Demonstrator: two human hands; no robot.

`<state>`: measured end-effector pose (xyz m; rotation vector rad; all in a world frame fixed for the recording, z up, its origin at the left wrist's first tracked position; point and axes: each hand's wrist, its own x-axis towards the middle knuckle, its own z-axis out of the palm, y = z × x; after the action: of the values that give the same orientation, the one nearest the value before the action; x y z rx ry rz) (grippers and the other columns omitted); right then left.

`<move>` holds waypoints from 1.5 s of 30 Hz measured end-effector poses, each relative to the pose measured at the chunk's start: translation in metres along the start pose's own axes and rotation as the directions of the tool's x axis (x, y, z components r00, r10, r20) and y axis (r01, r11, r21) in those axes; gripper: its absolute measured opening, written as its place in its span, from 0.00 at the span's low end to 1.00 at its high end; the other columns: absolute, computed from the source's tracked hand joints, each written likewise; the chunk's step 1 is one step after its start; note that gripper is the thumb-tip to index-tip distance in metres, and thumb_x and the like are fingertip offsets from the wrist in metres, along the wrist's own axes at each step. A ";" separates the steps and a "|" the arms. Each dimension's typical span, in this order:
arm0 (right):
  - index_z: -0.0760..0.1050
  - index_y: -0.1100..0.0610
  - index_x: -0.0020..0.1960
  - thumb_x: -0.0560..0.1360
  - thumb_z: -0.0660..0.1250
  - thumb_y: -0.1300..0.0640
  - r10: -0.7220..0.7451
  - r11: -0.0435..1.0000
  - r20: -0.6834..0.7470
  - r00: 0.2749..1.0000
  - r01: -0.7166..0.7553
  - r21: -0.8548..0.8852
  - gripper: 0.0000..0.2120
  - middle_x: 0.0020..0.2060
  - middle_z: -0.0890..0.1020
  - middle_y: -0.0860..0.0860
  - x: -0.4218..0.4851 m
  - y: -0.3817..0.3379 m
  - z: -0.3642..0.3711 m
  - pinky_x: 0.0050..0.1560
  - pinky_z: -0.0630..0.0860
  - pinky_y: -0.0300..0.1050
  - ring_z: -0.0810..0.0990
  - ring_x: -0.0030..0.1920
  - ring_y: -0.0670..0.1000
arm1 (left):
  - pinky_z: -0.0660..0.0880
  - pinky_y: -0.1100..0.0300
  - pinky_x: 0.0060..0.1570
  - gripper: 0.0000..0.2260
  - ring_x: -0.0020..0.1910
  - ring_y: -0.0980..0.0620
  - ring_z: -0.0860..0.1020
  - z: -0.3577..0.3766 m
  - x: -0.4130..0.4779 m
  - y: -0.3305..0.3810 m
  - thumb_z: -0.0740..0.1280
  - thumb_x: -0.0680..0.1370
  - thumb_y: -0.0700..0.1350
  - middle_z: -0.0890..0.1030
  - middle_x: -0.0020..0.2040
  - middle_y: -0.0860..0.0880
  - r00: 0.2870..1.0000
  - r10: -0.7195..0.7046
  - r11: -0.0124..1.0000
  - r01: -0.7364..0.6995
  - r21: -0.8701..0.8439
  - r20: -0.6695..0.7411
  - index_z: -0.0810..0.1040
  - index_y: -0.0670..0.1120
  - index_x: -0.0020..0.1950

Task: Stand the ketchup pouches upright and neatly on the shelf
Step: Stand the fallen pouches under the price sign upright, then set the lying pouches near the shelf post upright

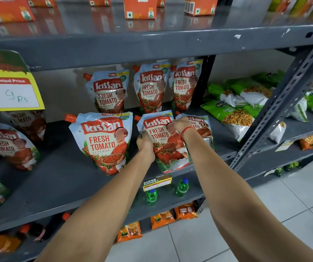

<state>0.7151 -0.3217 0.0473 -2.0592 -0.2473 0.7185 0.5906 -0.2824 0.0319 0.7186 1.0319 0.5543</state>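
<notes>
Kissan ketchup pouches stand on a grey metal shelf (61, 178). Three stand upright in the back row (108, 91). In front, one pouch (102, 142) stands free to the left. Beside it, a middle front pouch (161, 138) is gripped by both hands: my left hand (145, 143) holds its left edge, and my right hand (180, 124) holds its upper right corner. A further pouch (202, 127) stands right behind my right hand, partly hidden. More pouches (10, 146) lean at the far left.
A yellow price card (10, 89) hangs from the shelf above. Green snack packets (242, 103) lie on the neighbouring shelf to the right, past a perforated upright post (276, 108). Orange cartons (140, 8) stand on the top shelf. Green bottles (152, 196) sit on the shelf below.
</notes>
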 end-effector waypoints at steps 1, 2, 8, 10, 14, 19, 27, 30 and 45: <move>0.70 0.62 0.45 0.74 0.65 0.61 -0.009 0.999 -0.019 1.000 0.010 0.041 0.05 0.35 0.76 0.56 -0.001 -0.002 -0.004 0.24 0.70 0.40 0.76 0.31 0.54 | 0.77 0.54 0.45 0.17 0.46 0.46 0.80 0.002 -0.003 0.003 0.57 0.81 0.51 0.81 0.59 0.41 1.000 0.021 1.000 -0.020 -0.013 0.001 0.72 0.43 0.64; 0.71 0.63 0.40 0.74 0.66 0.62 -0.021 0.995 -0.032 0.999 0.025 0.100 0.06 0.34 0.77 0.56 0.000 -0.003 -0.006 0.26 0.74 0.41 0.77 0.31 0.54 | 0.76 0.56 0.40 0.16 0.40 0.48 0.79 0.004 -0.005 0.006 0.56 0.81 0.51 0.81 0.56 0.42 0.999 0.045 0.999 -0.045 -0.019 -0.004 0.73 0.43 0.62; 0.78 0.62 0.42 0.76 0.64 0.65 -0.208 0.878 -0.107 0.972 0.234 0.418 0.06 0.50 0.82 0.61 -0.006 -0.016 -0.022 0.55 0.78 0.52 0.81 0.50 0.59 | 0.75 0.59 0.36 0.10 0.35 0.53 0.78 0.015 -0.011 0.031 0.57 0.81 0.51 0.82 0.53 0.42 0.958 0.286 0.957 -0.287 0.052 0.032 0.74 0.47 0.50; 0.78 0.65 0.52 0.77 0.62 0.64 -0.266 0.822 -0.137 0.954 0.299 0.484 0.08 0.55 0.81 0.64 -0.012 -0.019 -0.026 0.59 0.77 0.57 0.80 0.55 0.62 | 0.77 0.57 0.41 0.12 0.37 0.52 0.79 0.019 -0.014 0.038 0.57 0.81 0.51 0.82 0.55 0.40 0.933 0.355 0.930 -0.358 0.078 0.051 0.76 0.46 0.52; 0.75 0.67 0.57 0.78 0.61 0.63 -0.358 0.777 -0.195 0.913 0.407 0.481 0.11 0.56 0.80 0.66 -0.021 -0.017 -0.026 0.61 0.75 0.60 0.79 0.57 0.64 | 0.77 0.52 0.48 0.17 0.46 0.46 0.79 0.022 -0.014 0.044 0.56 0.81 0.51 0.81 0.58 0.40 0.913 0.405 0.907 -0.407 0.108 0.045 0.74 0.43 0.62; 0.73 0.68 0.59 0.79 0.60 0.63 -0.409 0.784 -0.207 0.889 0.458 0.420 0.12 0.56 0.79 0.66 -0.027 -0.007 -0.022 0.62 0.75 0.58 0.78 0.58 0.63 | 0.75 0.53 0.53 0.18 0.57 0.43 0.78 0.015 -0.010 0.035 0.54 0.82 0.49 0.78 0.62 0.40 0.905 0.425 0.891 -0.423 0.163 0.024 0.69 0.42 0.68; 0.73 0.65 0.60 0.78 0.61 0.62 -0.471 0.747 -0.212 0.856 0.515 0.420 0.12 0.51 0.80 0.55 -0.028 0.007 -0.028 0.49 0.78 0.35 0.80 0.48 0.46 | 0.72 0.55 0.58 0.20 0.64 0.43 0.74 0.011 -0.022 0.022 0.56 0.81 0.49 0.74 0.67 0.41 0.840 0.542 0.808 -0.512 0.291 -0.028 0.66 0.42 0.70; 0.73 0.65 0.60 0.77 0.65 0.60 -0.455 0.743 -0.244 0.857 0.516 0.426 0.14 0.48 0.80 0.54 -0.024 0.013 -0.035 0.46 0.77 0.32 0.79 0.45 0.43 | 0.72 0.59 0.51 0.15 0.59 0.43 0.76 0.008 -0.037 0.001 0.61 0.79 0.44 0.75 0.63 0.40 0.807 0.569 0.807 -0.512 0.294 -0.156 0.70 0.40 0.63; 0.73 0.67 0.60 0.77 0.63 0.48 0.025 0.998 -0.211 0.977 -0.035 -0.047 0.23 0.56 0.78 0.64 0.037 0.068 -0.113 0.50 0.72 0.48 0.78 0.54 0.60 | 0.72 0.47 0.64 0.21 0.62 0.39 0.75 0.095 -0.020 -0.048 0.60 0.77 0.48 0.76 0.64 0.40 0.988 -0.116 0.861 0.050 0.506 0.099 0.71 0.39 0.67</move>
<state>0.8036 -0.4238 0.0241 -2.1726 -0.1149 0.5110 0.6719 -0.3536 0.0380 1.1496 1.0930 0.1518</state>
